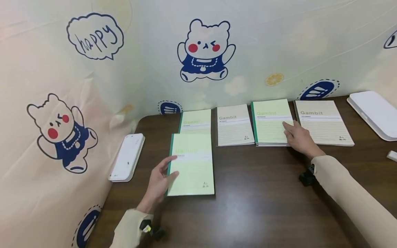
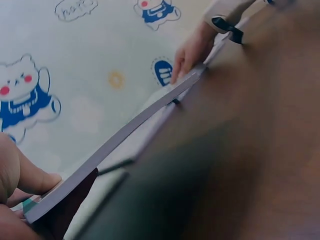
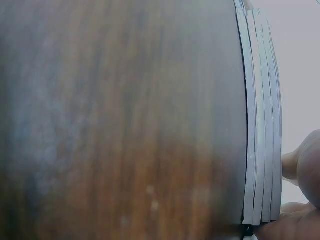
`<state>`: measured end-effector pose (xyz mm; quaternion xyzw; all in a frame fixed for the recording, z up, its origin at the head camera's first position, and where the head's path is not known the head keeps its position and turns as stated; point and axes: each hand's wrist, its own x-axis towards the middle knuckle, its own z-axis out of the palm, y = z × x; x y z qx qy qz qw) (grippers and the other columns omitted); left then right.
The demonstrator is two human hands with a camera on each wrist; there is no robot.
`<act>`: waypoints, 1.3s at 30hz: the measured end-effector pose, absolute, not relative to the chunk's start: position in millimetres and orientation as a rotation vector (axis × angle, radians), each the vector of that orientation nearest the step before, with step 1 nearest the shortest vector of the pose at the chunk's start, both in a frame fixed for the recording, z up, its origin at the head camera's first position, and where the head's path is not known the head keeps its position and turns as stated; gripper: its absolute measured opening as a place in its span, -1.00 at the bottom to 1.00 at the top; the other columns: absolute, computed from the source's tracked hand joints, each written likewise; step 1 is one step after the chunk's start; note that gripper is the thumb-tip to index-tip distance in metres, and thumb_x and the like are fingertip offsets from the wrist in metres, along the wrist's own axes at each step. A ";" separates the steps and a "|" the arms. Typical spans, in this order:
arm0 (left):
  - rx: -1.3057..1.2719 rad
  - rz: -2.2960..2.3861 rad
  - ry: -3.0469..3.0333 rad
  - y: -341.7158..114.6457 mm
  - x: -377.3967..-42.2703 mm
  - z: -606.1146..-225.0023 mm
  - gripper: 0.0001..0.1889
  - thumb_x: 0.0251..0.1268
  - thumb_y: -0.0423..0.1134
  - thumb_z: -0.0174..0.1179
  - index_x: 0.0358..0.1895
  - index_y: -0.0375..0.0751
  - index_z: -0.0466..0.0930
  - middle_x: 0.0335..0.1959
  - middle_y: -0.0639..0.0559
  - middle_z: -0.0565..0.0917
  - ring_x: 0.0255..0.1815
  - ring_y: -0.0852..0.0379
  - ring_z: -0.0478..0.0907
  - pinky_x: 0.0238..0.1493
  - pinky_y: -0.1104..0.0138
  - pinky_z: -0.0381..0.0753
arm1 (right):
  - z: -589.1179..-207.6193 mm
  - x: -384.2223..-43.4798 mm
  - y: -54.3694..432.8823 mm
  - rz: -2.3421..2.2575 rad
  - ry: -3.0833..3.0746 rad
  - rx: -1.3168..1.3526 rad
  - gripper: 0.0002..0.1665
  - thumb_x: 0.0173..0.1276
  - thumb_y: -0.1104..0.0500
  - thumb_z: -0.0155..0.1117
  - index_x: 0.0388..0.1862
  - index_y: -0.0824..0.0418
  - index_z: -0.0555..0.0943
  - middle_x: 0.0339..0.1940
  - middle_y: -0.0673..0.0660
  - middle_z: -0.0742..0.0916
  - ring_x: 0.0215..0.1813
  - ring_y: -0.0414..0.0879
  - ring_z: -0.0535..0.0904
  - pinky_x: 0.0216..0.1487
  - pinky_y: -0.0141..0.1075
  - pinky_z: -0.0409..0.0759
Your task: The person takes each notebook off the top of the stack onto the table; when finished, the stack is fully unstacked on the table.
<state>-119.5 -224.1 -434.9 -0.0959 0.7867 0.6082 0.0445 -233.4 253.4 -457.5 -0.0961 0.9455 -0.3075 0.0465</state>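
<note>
My left hand (image 1: 159,182) grips a pale green notebook (image 1: 192,168) with a dark green spine by its left edge. In the left wrist view the thumb lies on its cover and the notebook (image 2: 115,142) is raised off the table, seen edge-on. Another green notebook (image 1: 196,120) lies partly hidden behind it. My right hand (image 1: 299,137) rests at the right side of a stack of green notebooks (image 1: 271,120), its index finger extended onto the top cover. The right wrist view shows the layered edges of the stack (image 3: 262,120) with fingertips (image 3: 290,166) against it.
A grey-white notebook (image 1: 234,125) lies left of the green stack, and a grey-white pile (image 1: 322,122) lies right of it. White cases stand at the left (image 1: 127,156) and far right (image 1: 376,113) of the dark wooden table (image 1: 248,203). A printed cloth (image 1: 155,69) hangs behind.
</note>
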 end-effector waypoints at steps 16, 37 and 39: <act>-0.336 1.819 2.420 -212.6 -86.4 -466.8 -0.47 0.23 -0.55 0.18 0.24 -0.07 0.49 0.18 -0.22 0.57 -0.25 0.01 0.65 -0.38 0.35 0.62 | -452.2 -235.5 265.8 -0.914 2.903 -0.258 -0.38 0.59 0.14 -0.25 0.49 0.43 0.07 0.43 0.71 -0.03 0.41 0.63 -0.03 0.31 0.42 0.04; -0.090 1.113 3.073 -200.2 -92.3 -455.6 -0.53 0.11 -0.34 0.33 0.16 -0.25 0.56 0.27 -0.36 0.27 0.18 -0.21 0.19 0.00 0.00 0.39 | -460.3 -234.5 258.9 -0.958 2.891 -0.262 -0.39 0.57 0.15 -0.24 0.48 0.43 0.09 0.43 0.70 -0.01 0.40 0.62 -0.01 0.32 0.41 0.05; 0.006 1.148 3.112 -190.3 -107.8 -444.0 -0.51 0.13 -0.32 0.33 0.18 -0.26 0.53 0.32 -0.38 0.25 0.24 -0.26 0.21 0.07 -0.07 0.40 | -461.2 -234.7 255.2 -0.966 2.886 -0.269 -0.39 0.57 0.16 -0.24 0.48 0.43 0.09 0.43 0.70 -0.01 0.40 0.62 -0.01 0.32 0.41 0.05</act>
